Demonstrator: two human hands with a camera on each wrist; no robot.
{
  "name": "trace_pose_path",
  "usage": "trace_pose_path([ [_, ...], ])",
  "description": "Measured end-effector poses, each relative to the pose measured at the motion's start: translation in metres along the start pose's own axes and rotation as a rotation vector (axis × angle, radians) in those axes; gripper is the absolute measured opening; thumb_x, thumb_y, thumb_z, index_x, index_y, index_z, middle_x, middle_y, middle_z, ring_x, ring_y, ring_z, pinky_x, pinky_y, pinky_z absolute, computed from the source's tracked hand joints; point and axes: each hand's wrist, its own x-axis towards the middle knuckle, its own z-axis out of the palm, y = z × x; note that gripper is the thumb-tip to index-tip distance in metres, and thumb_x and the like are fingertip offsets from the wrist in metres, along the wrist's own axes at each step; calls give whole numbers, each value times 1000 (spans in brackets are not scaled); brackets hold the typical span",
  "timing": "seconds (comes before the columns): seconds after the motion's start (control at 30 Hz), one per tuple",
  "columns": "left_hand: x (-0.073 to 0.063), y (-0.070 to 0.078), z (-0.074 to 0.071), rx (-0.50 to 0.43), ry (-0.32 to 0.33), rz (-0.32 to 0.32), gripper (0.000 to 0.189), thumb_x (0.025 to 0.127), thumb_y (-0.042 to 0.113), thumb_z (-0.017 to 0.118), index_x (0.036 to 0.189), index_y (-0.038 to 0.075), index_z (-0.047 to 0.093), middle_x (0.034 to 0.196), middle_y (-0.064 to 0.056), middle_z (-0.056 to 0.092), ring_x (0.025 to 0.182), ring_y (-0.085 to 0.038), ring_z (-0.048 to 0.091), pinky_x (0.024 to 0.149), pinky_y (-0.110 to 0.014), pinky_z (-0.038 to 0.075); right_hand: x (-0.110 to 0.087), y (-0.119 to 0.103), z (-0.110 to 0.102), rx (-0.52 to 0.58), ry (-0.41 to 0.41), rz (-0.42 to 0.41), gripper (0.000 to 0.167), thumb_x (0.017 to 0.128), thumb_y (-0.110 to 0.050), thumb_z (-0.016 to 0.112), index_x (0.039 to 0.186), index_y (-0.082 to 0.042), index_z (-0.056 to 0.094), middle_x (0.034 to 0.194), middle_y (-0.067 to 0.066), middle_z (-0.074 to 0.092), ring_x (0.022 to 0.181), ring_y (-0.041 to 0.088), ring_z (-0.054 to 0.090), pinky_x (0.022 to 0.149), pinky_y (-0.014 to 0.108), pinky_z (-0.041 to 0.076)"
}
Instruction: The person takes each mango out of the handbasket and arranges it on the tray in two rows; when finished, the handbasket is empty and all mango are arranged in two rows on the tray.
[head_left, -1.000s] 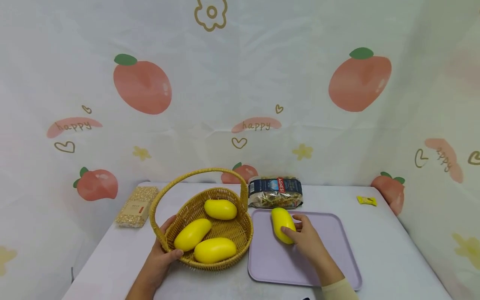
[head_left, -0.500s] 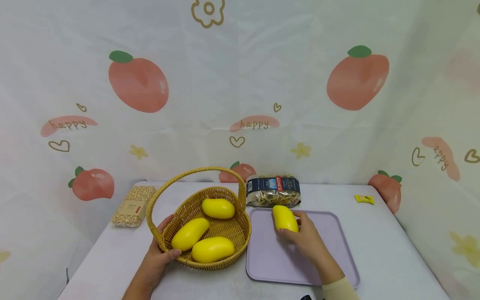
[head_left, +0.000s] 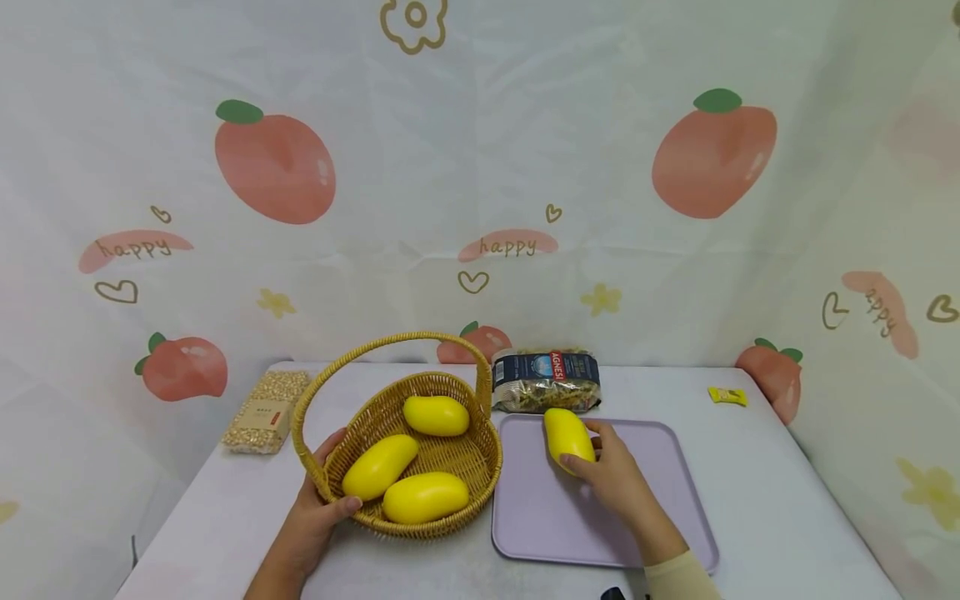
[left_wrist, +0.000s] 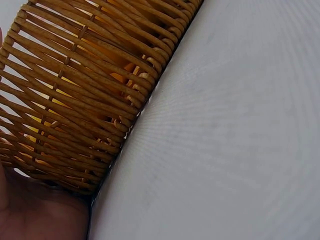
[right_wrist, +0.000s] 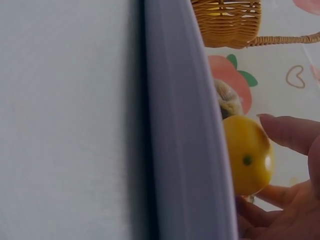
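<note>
On the left, my left hand [head_left: 318, 508] grips the side of a wicker basket [head_left: 491, 492], its thumb over the rim and the other fingers behind the wall. Inside the basket lie three yellow mangoes [head_left: 426, 498]. The left wrist view shows the woven wall [left_wrist: 75, 90] close up, with the palm [left_wrist: 40, 212] against it. My right hand [head_left: 615, 475] holds another mango [head_left: 566, 437] over the far left part of a lilac tray [head_left: 540, 533], thumb on the near side and fingers on the right. From the right wrist, this mango [right_wrist: 245, 160] shows end-on behind the tray's edge [right_wrist: 190, 125].
Behind the tray lies an Agnesi pasta bag [head_left: 546, 382]. A pack of pale grains [head_left: 266, 414] is at the table's far left, and a small yellow packet [head_left: 727, 396] at the far right. A patterned cloth [head_left: 480, 167] hangs behind the table.
The mango in my right hand has tilted and shifted slightly away, then come back down a little. My left hand keeps its grip on the basket. The head view has shifted slightly.
</note>
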Motion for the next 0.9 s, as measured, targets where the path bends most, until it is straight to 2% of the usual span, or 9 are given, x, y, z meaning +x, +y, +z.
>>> trace_pose_path([
  [0.6, -1, 3, 3, 1, 0, 7, 101, 96, 2, 80, 175, 25, 21, 174, -11, 21, 143, -12, 46, 110, -21, 43, 0, -1, 2, 13, -8, 12, 70, 98, -18, 83, 153, 7, 47, 132, 28, 63, 113, 40, 65, 91, 53, 58],
  [0.77, -1, 2, 2, -2, 0, 5, 101, 96, 2, 81, 175, 26, 22, 174, -10, 21, 143, -11, 46, 110, -21, 43, 0, -1, -3, 8, -6, 15, 74, 100, -24, 80, 156, 9, 43, 134, 30, 62, 119, 44, 64, 97, 59, 55],
  [0.9, -2, 2, 2, -4, 1, 3, 101, 96, 2, 81, 174, 27, 22, 173, -10, 22, 142, -11, 47, 110, -21, 43, -2, -3, -10, 24, -6, 22, 77, 104, -32, 76, 159, 7, 39, 142, 32, 58, 129, 49, 60, 102, 62, 53],
])
